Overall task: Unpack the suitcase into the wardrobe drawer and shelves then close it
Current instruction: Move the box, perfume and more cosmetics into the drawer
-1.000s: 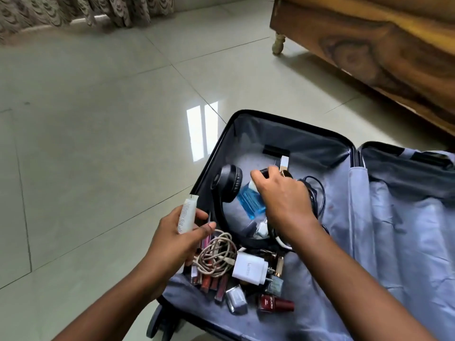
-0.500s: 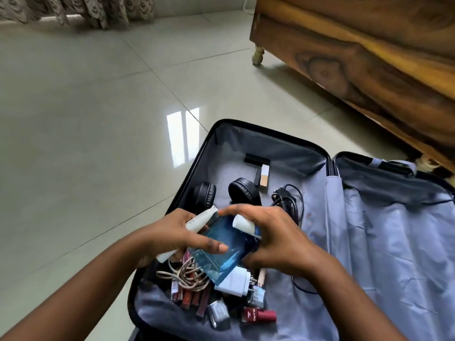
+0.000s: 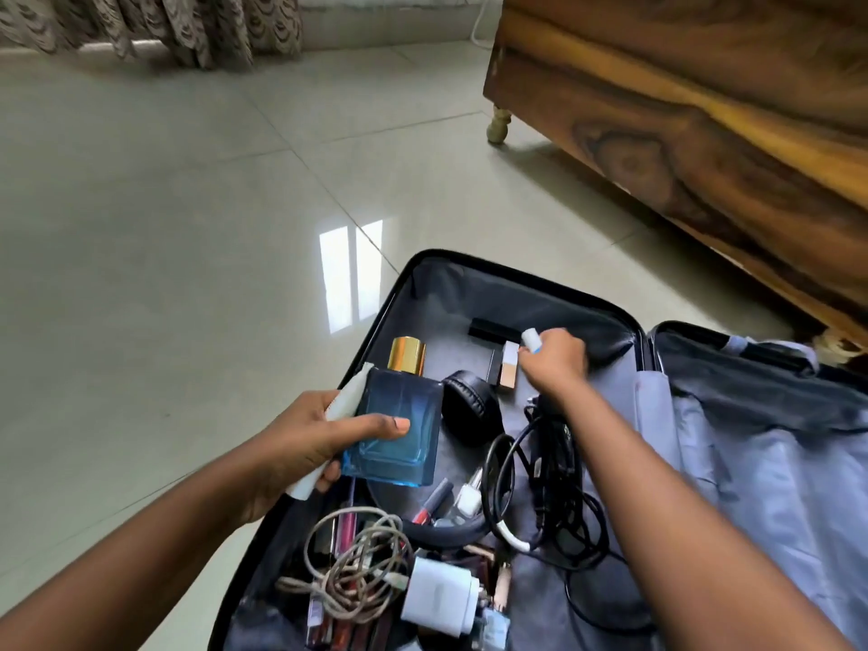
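The suitcase lies open on the tiled floor, taking up the frame from about 4 to 7 o'clock. It has a black shell rim and a grey fabric lining; its right half is covered by a loose grey-blue lining panel.

The left hand, at about 8 o'clock, grips a square blue glass perfume bottle with a gold cap, thumb pressed across its front face, and holds a slim white tube against the bottle's left side with curled fingers. Both are held above the suitcase's left edge.

The right hand, near the centre toward the suitcase's far end, pinches a small white bottle with a touch of blue showing below it. Just beside it on the lining lie a black stick and a beige cosmetic tube.

Inside the left half sit black headphones, a tangle of black cable, a coiled beige cable, a white charger plug, and several lip-gloss tubes toward 6 o'clock.

A wooden bed frame stands at 1 to 3 o'clock; a patterned curtain hangs at 11 o'clock.
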